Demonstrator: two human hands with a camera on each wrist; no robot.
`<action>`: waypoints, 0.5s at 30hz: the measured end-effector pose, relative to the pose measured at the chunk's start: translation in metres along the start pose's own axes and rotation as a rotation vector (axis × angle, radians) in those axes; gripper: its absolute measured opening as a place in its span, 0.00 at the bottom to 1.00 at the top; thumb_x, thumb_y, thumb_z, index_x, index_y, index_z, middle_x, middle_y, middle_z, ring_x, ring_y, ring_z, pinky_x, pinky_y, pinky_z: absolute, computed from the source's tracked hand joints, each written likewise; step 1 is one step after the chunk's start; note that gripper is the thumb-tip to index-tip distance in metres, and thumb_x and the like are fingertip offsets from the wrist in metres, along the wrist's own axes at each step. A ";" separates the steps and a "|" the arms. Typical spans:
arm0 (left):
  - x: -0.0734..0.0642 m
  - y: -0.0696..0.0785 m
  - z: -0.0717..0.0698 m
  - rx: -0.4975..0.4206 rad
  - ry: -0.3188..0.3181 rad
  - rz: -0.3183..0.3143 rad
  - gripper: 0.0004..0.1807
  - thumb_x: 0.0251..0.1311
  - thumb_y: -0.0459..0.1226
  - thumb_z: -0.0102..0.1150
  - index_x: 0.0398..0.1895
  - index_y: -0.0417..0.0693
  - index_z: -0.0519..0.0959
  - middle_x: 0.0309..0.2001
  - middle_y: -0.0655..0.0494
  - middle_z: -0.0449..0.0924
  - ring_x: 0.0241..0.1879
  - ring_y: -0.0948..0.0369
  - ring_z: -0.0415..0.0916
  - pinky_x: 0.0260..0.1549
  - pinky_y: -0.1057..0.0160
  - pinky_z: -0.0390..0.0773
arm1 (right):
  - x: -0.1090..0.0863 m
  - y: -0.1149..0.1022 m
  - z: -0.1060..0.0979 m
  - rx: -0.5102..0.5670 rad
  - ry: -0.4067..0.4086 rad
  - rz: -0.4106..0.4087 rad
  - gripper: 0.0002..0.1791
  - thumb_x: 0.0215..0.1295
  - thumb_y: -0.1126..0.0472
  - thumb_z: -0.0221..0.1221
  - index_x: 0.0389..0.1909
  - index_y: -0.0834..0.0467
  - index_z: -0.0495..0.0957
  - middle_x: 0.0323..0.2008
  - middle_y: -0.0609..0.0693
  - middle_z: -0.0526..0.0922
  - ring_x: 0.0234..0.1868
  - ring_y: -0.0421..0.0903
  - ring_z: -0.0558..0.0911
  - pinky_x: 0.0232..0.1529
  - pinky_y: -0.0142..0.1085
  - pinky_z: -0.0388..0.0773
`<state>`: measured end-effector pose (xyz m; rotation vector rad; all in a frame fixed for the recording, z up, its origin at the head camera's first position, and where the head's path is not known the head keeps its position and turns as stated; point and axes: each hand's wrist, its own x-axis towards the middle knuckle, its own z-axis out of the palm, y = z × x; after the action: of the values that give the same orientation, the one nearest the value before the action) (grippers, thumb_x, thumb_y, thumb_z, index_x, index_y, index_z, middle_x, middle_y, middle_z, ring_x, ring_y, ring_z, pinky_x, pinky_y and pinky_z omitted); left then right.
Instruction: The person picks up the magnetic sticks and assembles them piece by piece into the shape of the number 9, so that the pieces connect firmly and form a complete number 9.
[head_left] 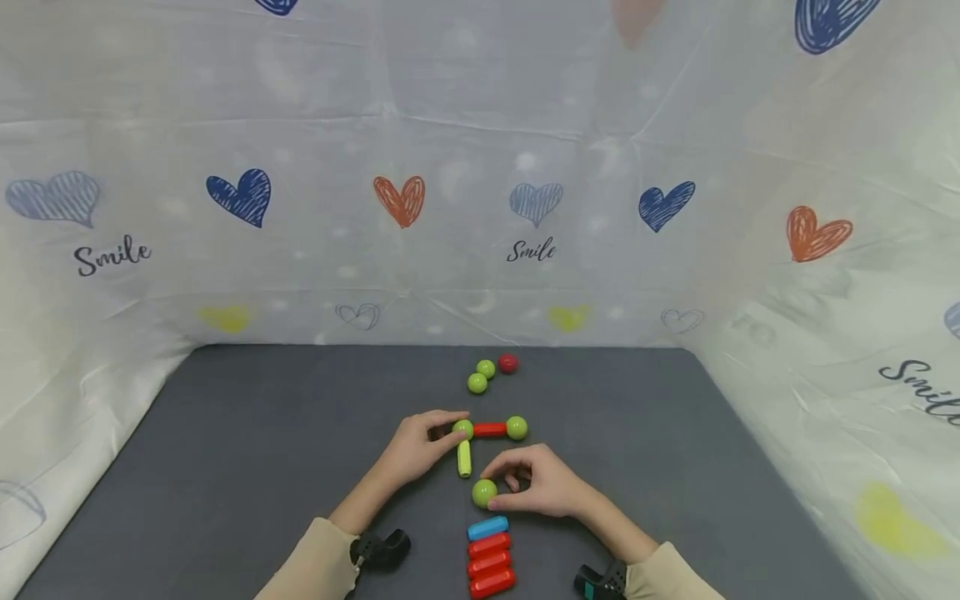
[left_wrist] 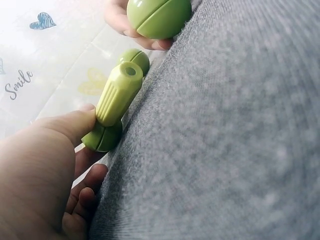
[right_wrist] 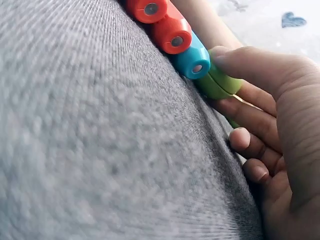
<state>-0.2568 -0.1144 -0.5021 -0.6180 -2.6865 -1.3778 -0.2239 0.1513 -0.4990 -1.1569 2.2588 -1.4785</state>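
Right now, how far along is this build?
Done: red stick links two green balls, yellow stick extends from one.
In hand: left hand holds that corner ball; right hand pinches a lone green ball, apart from the yellow stick.
Probably left: blue stick and three red sticks lined up, two spare green balls and a red ball farther back.

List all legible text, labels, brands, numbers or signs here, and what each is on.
"Smile": patterned sheet, left side, head view.
"Smile": same sheet, right of center, under a light blue heart.
"Smil", last letter cut off: same sheet, right edge.
"Smile": sheet in left wrist view.
Right wrist view: nothing legible; faint print at top too blurred.
Balls, rods: none seen.
Wrist devices: any markings too small.
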 end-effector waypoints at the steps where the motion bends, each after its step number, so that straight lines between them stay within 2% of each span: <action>1: -0.001 -0.001 -0.001 -0.001 0.003 -0.005 0.19 0.71 0.46 0.69 0.62 0.54 0.88 0.32 0.64 0.82 0.26 0.67 0.71 0.27 0.66 0.71 | 0.001 0.000 0.001 -0.004 -0.006 -0.004 0.13 0.67 0.57 0.74 0.50 0.53 0.89 0.27 0.48 0.80 0.27 0.33 0.72 0.29 0.26 0.69; 9: -0.003 -0.002 -0.001 0.005 -0.019 -0.010 0.20 0.72 0.48 0.68 0.63 0.55 0.87 0.33 0.64 0.82 0.26 0.66 0.71 0.26 0.65 0.70 | 0.001 0.000 0.006 -0.041 -0.014 -0.069 0.13 0.65 0.58 0.76 0.49 0.50 0.90 0.33 0.47 0.87 0.27 0.33 0.73 0.28 0.28 0.74; 15: -0.003 0.000 -0.004 0.018 -0.012 -0.014 0.20 0.71 0.47 0.68 0.62 0.54 0.87 0.34 0.64 0.82 0.26 0.66 0.71 0.27 0.66 0.70 | 0.002 -0.002 0.011 -0.040 -0.006 -0.051 0.12 0.64 0.56 0.76 0.48 0.48 0.91 0.25 0.44 0.81 0.26 0.30 0.72 0.29 0.27 0.73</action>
<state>-0.2548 -0.1186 -0.5005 -0.6093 -2.7140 -1.3558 -0.2181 0.1414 -0.5019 -1.2373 2.2813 -1.4527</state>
